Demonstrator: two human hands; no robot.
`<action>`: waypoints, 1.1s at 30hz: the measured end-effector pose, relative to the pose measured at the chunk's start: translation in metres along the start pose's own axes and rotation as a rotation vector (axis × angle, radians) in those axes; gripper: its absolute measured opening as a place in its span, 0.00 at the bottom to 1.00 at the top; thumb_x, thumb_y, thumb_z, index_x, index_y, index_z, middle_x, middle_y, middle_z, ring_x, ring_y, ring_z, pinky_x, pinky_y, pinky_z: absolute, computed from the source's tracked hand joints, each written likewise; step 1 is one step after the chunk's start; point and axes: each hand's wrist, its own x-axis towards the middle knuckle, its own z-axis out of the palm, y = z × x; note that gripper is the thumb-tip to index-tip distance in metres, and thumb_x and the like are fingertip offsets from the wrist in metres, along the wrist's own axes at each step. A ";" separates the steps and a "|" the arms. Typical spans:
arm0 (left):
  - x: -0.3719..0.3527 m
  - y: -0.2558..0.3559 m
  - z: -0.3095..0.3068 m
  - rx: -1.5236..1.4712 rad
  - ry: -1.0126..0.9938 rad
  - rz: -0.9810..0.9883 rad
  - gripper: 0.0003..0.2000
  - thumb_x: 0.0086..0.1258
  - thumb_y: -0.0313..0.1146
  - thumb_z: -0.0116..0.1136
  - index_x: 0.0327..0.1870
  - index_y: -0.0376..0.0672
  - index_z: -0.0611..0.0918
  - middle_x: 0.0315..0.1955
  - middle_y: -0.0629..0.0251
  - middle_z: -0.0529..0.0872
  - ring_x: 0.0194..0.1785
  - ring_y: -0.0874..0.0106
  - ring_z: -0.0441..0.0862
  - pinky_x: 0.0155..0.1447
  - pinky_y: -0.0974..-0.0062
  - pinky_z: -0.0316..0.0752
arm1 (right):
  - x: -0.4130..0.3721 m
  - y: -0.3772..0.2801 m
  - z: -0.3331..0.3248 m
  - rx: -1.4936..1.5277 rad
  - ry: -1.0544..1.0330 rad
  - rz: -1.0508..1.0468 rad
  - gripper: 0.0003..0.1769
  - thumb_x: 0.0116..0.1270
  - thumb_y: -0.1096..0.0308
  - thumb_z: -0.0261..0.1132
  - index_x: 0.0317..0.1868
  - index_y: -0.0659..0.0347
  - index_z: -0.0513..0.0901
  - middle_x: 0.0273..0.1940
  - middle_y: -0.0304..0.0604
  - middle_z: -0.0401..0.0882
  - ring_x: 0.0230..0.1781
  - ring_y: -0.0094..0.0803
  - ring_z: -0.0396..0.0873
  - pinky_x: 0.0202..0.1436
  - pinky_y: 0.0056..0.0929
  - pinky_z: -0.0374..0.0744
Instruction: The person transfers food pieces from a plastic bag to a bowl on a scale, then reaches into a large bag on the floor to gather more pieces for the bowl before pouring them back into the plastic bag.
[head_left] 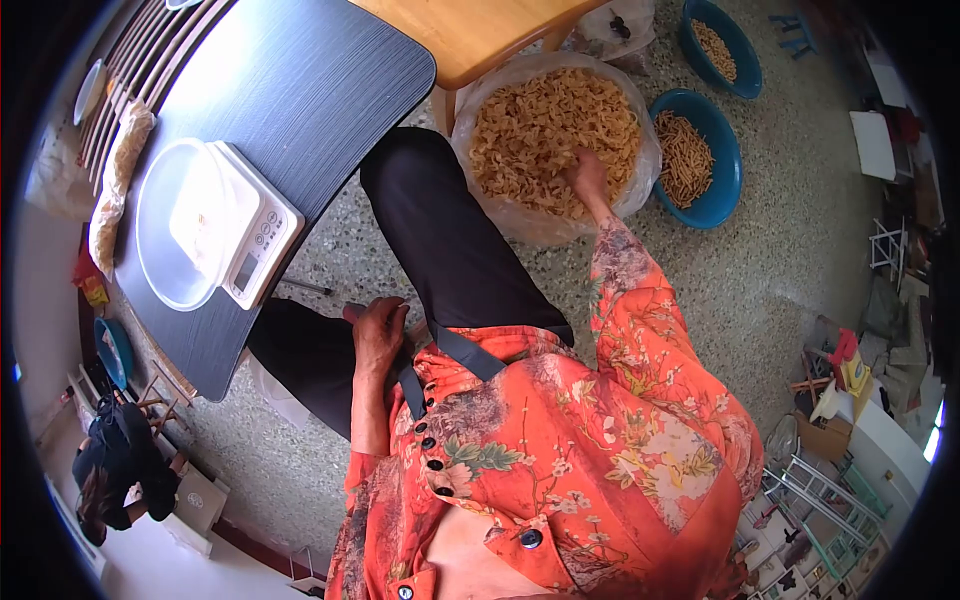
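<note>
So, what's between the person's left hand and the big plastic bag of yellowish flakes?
Mainly the person's right leg, in black trousers, lies between the left hand and the plastic bag, as the head view shows.

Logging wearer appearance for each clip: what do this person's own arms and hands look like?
The right hand and left hand are both gloveless. The right sleeve is orange-red with a floral print and a greyish patch near its end, reaching close to the wrist. The left sleeve, in matching cloth, ends farther up, leaving the forearm uncovered.
</note>
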 end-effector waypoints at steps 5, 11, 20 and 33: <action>0.000 -0.006 0.004 -0.030 -0.041 -0.047 0.07 0.69 0.30 0.66 0.44 0.40 0.86 0.36 0.55 0.87 0.37 0.57 0.87 0.40 0.64 0.78 | 0.013 0.014 -0.013 0.494 0.014 0.122 0.27 0.50 0.70 0.80 0.53 0.61 0.86 0.45 0.46 0.90 0.45 0.35 0.87 0.49 0.35 0.82; 0.000 -0.007 0.002 -0.013 -0.041 -0.029 0.07 0.69 0.30 0.66 0.44 0.40 0.86 0.38 0.55 0.87 0.37 0.57 0.87 0.40 0.64 0.78 | 0.020 -0.015 -0.059 0.701 -0.012 0.412 0.18 0.56 0.75 0.76 0.47 0.66 0.86 0.39 0.44 0.88 0.35 0.31 0.86 0.36 0.32 0.83; -0.001 -0.017 0.007 -0.008 -0.028 -0.004 0.08 0.69 0.31 0.65 0.45 0.40 0.86 0.39 0.55 0.87 0.40 0.54 0.87 0.43 0.62 0.79 | 0.025 -0.015 -0.086 1.077 0.020 0.278 0.18 0.55 0.82 0.74 0.47 0.74 0.83 0.43 0.49 0.88 0.36 0.36 0.88 0.37 0.34 0.87; 0.003 -0.021 0.007 0.012 0.003 0.018 0.09 0.68 0.31 0.65 0.45 0.39 0.85 0.39 0.53 0.87 0.40 0.52 0.86 0.43 0.60 0.78 | 0.035 -0.031 -0.093 1.000 0.117 0.266 0.14 0.51 0.82 0.76 0.40 0.70 0.86 0.38 0.43 0.88 0.31 0.29 0.84 0.36 0.30 0.83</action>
